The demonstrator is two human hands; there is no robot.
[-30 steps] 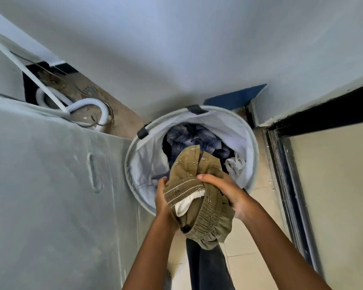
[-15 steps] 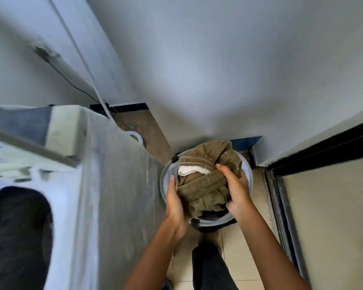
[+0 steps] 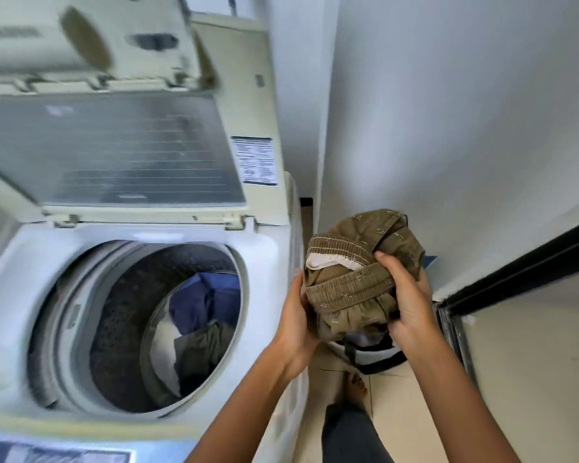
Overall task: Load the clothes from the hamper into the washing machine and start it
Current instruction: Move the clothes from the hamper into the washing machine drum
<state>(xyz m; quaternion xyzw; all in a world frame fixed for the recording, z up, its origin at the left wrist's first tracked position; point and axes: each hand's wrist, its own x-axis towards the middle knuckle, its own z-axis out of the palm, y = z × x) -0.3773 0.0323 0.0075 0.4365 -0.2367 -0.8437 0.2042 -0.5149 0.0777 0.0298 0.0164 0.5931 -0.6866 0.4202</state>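
Both hands clamp a bunched olive garment (image 3: 355,282) at centre right of the frame: left hand (image 3: 296,315) cupped against its side, right hand (image 3: 406,302) wrapped over the front. Lower left, the washing machine (image 3: 271,262) stands lid up, blue and olive clothes (image 3: 201,315) already in the drum. Hamper (image 3: 381,357) peeks out just below the bundle.

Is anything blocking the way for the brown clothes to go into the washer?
Nothing visible does. The washer's lid is up, and its round drum opening is uncovered, with clothes only at the bottom. Both hands, left and right, hold the bunched olive-brown garment just right of the white top-loading washing machine.
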